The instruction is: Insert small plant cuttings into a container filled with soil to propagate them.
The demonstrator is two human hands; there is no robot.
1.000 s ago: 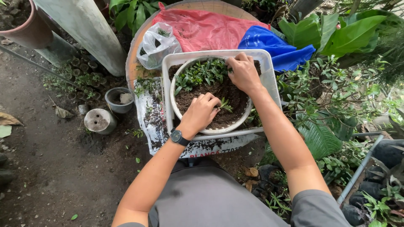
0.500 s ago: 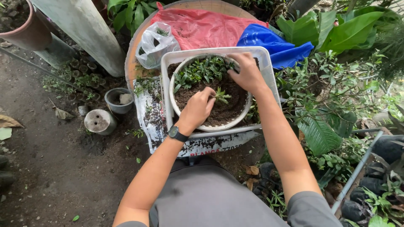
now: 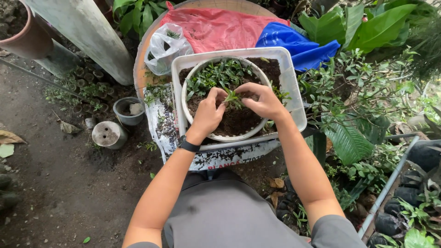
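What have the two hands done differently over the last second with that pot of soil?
The right hand left the far rim and came toward the middle; the left hand moved up to meet it. Both now pinch a small green seedling over the soil. The white pot, tray and bags stayed put.

Round table (image 3: 140, 69): white tray (image 3: 294, 92), red bag (image 3: 220, 30), blue bag (image 3: 298, 46), printed sheet (image 3: 161, 124).

left hand (image 3: 207, 114) + right hand (image 3: 262, 102) pinch seedling (image 3: 233, 97) | white round pot (image 3: 193, 80) | dark soil (image 3: 239, 120)
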